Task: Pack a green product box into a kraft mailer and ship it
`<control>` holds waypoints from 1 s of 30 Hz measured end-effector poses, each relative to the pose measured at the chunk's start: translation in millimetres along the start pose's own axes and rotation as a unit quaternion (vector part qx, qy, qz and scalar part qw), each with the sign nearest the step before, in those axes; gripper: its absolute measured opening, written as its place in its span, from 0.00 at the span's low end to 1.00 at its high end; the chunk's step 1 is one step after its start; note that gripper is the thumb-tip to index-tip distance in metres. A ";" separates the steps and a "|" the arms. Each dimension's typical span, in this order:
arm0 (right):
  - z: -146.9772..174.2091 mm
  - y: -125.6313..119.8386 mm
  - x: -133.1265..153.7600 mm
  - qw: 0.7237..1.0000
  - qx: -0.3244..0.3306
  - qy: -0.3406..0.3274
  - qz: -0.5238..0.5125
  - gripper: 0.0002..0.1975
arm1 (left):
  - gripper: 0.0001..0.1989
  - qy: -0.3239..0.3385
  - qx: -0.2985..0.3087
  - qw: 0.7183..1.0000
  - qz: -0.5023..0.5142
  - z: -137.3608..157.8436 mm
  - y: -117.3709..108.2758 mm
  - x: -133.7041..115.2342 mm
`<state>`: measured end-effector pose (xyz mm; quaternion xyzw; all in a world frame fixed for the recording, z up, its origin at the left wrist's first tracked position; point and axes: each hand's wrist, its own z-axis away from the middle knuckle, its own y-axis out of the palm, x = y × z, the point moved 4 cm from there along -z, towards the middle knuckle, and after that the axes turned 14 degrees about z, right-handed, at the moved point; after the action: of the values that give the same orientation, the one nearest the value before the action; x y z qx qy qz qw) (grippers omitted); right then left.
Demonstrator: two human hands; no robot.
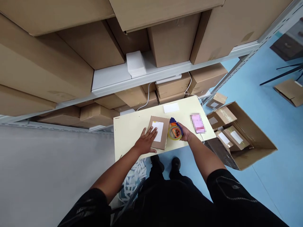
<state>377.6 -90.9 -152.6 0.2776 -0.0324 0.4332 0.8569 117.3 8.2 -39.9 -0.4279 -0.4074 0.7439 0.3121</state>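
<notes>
A small cardboard box (159, 144) with a white label (159, 131) on top lies on the pale yellow table (127, 138). My left hand (146, 141) rests on the box's left side, fingers spread and reaching over the edge of the label. My right hand (185, 132) is wrapped round a blue and orange tape dispenser (173, 121) with a roll of clear yellowish tape. The dispenser is right beside the box's right edge; whether it touches the box I cannot tell. Part of my right hand's grip is hidden behind the dispenser.
A phone (198, 123) and a white slip (171, 107) lie on the table. Right of it stands a large open carton (258, 142) holding several labelled boxes. Shelves (113, 86) stacked with cartons overhang the far side. White paper strips (134, 178) fill a container below, at left.
</notes>
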 end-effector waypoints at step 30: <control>13.1 11.5 -16.6 1.000 0.017 -0.014 0.022 0.21 | 0.46 -0.011 -0.023 0.999 0.028 20.2 -10.4 10.9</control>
<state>360.9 -104.1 -141.3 0.2975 -0.0428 0.4485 0.8418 95.7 15.2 -28.9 -0.4382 -0.4157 0.7474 0.2767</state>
